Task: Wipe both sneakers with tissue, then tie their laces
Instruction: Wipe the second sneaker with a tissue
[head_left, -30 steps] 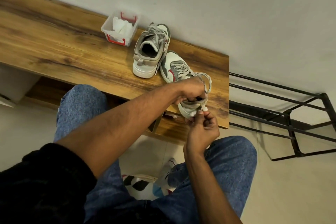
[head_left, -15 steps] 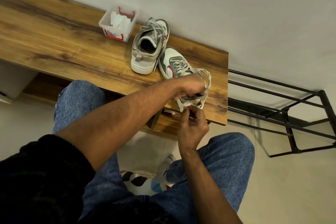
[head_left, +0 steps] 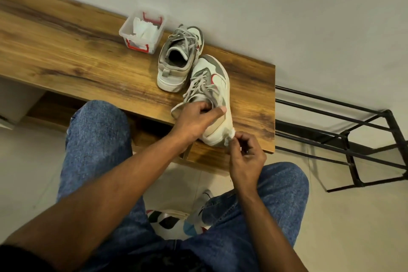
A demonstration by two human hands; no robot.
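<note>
Near sneaker (head_left: 217, 104) lies heel-toward-lap, centre frame. Left hand (head_left: 196, 120) clamped on collar; right hand (head_left: 246, 157) pinches tissue (head_left: 229, 137) at heel, lower right.

I sit at home, in what looks like an entryway, knees against a low wood-grain bench (head_left: 66, 55) set along a plain pale wall (head_left: 287, 6). A pair of worn sneakers (head_left: 181, 59) and a clear plastic tissue box (head_left: 143, 30) with red clips share the bench top. A black metal shoe rack (head_left: 353, 130) stands beside it on a pale tiled floor (head_left: 353, 227).
</note>
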